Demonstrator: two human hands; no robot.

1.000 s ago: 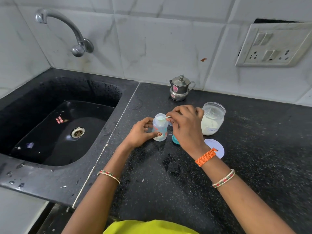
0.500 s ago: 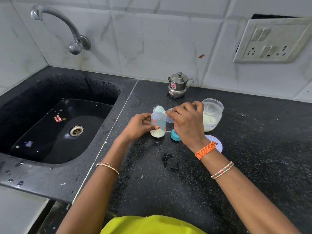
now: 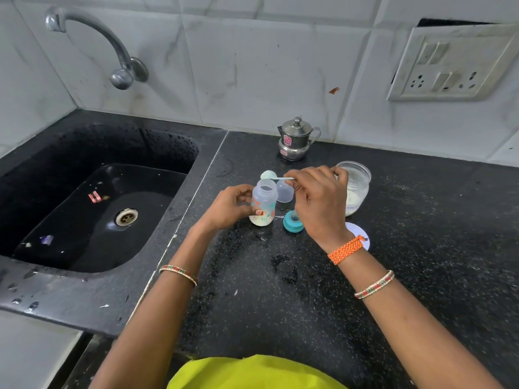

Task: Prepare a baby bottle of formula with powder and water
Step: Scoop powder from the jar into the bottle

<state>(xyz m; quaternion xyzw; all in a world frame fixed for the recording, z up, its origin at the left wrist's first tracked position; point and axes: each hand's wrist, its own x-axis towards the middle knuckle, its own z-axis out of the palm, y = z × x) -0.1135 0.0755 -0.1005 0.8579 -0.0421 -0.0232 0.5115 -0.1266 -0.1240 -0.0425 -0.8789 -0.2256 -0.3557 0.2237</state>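
Up comes your scoop [image 3: 268,175], lifted just behind the baby bottle [image 3: 263,204] mouth; your right hand [image 3: 320,200] pinches its handle, your left hand [image 3: 229,207] grips the bottle on the desk [image 3: 280,290]. Powder's in; water looks next.

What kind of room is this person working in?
Most likely a home kitchen: a black sink with a wall tap, a dark stone counter, and a small steel pot.

bottle [image 3: 263,205]: uncapped, upright, powder at bottom | scoop [image 3: 268,175]: above mouth, possibly empty | jar [image 3: 354,186]: open
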